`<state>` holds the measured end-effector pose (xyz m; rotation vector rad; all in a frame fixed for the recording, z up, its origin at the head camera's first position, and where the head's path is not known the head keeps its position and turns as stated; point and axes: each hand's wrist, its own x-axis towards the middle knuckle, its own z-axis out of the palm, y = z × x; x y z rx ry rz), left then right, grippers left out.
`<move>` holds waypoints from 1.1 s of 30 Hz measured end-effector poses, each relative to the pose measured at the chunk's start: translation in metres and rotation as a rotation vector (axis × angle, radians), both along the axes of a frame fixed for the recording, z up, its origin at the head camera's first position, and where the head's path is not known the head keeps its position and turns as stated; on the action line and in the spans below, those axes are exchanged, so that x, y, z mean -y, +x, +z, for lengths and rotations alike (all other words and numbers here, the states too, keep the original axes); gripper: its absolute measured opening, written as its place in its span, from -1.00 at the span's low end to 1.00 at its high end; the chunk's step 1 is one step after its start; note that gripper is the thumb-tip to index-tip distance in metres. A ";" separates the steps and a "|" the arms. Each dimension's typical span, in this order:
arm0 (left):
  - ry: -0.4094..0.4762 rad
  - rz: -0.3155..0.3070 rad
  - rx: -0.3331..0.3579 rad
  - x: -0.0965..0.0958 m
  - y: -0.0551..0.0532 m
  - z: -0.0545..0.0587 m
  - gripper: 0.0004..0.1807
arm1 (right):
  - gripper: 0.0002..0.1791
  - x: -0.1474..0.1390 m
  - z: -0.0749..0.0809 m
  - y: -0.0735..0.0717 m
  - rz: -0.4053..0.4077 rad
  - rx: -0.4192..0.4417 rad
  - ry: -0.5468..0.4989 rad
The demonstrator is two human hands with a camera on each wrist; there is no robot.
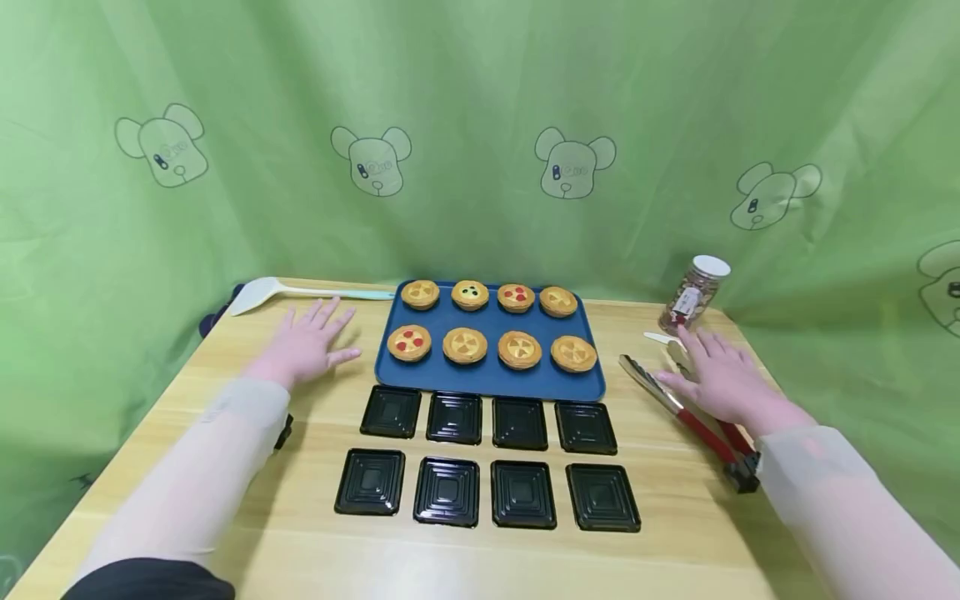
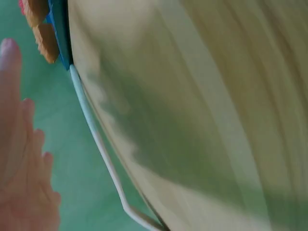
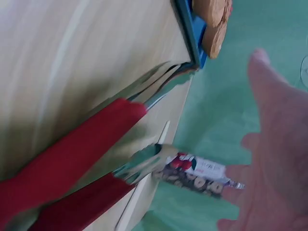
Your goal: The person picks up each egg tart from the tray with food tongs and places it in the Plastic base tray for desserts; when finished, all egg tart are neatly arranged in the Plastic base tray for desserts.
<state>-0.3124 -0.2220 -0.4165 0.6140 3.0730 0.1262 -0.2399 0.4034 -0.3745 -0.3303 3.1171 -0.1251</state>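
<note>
My left hand (image 1: 303,346) is spread over the left of the table, holding nothing, with its shadow on the wood below. Just behind it lies a white spatula (image 1: 258,292) with a pale blue handle, also along the table edge in the left wrist view. My right hand (image 1: 723,383), fingers extended, hovers above red-handled metal tongs (image 1: 705,429). The tongs' parted arms show in the right wrist view, with no finger around the red grips (image 3: 79,156). Between the hands is a blue tray (image 1: 487,383) bearing several round tarts (image 1: 465,345) in two rows.
Several square black plastic bases (image 1: 447,492) form two rows in front of the tray. A white-lidded jar (image 1: 692,296) stands at the back right, beside a slim white utensil (image 1: 658,337). Green curtain (image 1: 480,75) surrounds the wooden table (image 1: 450,567) at the back and sides.
</note>
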 end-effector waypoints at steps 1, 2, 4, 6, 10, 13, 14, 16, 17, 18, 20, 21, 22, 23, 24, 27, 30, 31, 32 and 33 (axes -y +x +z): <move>0.002 -0.008 0.023 -0.003 -0.001 -0.002 -0.10 | 0.12 -0.003 -0.002 0.003 -0.012 0.025 0.004; 0.004 -0.014 0.047 -0.006 -0.001 -0.004 -0.11 | 0.16 -0.007 -0.005 0.006 -0.024 0.047 0.006; 0.009 -0.026 0.095 -0.013 -0.002 -0.006 -0.11 | 0.24 -0.013 -0.010 0.013 -0.044 0.071 -0.008; 0.016 -0.042 0.131 -0.019 -0.003 -0.008 -0.13 | 0.30 -0.017 -0.016 0.020 -0.061 0.071 -0.030; 0.008 -0.070 0.167 -0.027 -0.005 -0.011 -0.15 | 0.31 -0.022 -0.030 0.031 -0.068 0.038 -0.069; 0.006 -0.079 0.182 -0.031 -0.006 -0.011 -0.17 | 0.25 -0.024 -0.038 0.037 -0.076 0.030 -0.077; 0.008 -0.078 0.191 -0.032 -0.007 -0.011 -0.18 | 0.21 -0.025 -0.040 0.039 -0.083 0.034 -0.087; 0.015 -0.078 0.209 -0.033 -0.008 -0.011 -0.18 | 0.09 -0.027 -0.043 0.041 -0.100 0.039 -0.099; 0.022 -0.080 0.215 -0.033 -0.009 -0.011 -0.18 | 0.00 -0.028 -0.043 0.042 -0.110 0.040 -0.103; 0.029 -0.081 0.221 -0.033 -0.010 -0.011 -0.18 | -0.09 -0.029 -0.044 0.042 -0.123 0.045 -0.115; 0.041 -0.085 0.227 -0.034 -0.012 -0.012 -0.18 | -0.25 -0.030 -0.045 0.042 -0.148 0.055 -0.138; 0.048 -0.086 0.230 -0.034 -0.012 -0.012 -0.18 | -0.31 -0.031 -0.045 0.042 -0.159 0.059 -0.147; 0.055 -0.088 0.230 -0.034 -0.013 -0.013 -0.18 | -0.35 -0.031 -0.045 0.042 -0.171 0.065 -0.154; 0.061 -0.091 0.231 -0.033 -0.014 -0.013 -0.18 | -0.36 -0.031 -0.046 0.041 -0.184 0.072 -0.160; 0.068 -0.093 0.236 -0.033 -0.015 -0.014 -0.18 | -0.37 -0.032 -0.046 0.041 -0.194 0.080 -0.168; 0.092 -0.097 0.258 -0.031 -0.017 -0.015 -0.17 | -0.38 -0.032 -0.047 0.040 -0.206 0.079 -0.183; 0.124 -0.099 0.282 -0.030 -0.018 -0.018 -0.17 | -0.39 -0.030 -0.048 0.040 -0.204 0.055 -0.216; 0.135 -0.099 0.289 -0.029 -0.018 -0.018 -0.17 | -0.38 -0.030 -0.048 0.039 -0.199 0.040 -0.230; 0.146 -0.097 0.294 -0.029 -0.018 -0.018 -0.18 | -0.38 -0.028 -0.047 0.039 -0.193 0.025 -0.245; 0.154 -0.097 0.297 -0.030 -0.018 -0.017 -0.18 | -0.38 -0.026 -0.046 0.038 -0.181 0.003 -0.264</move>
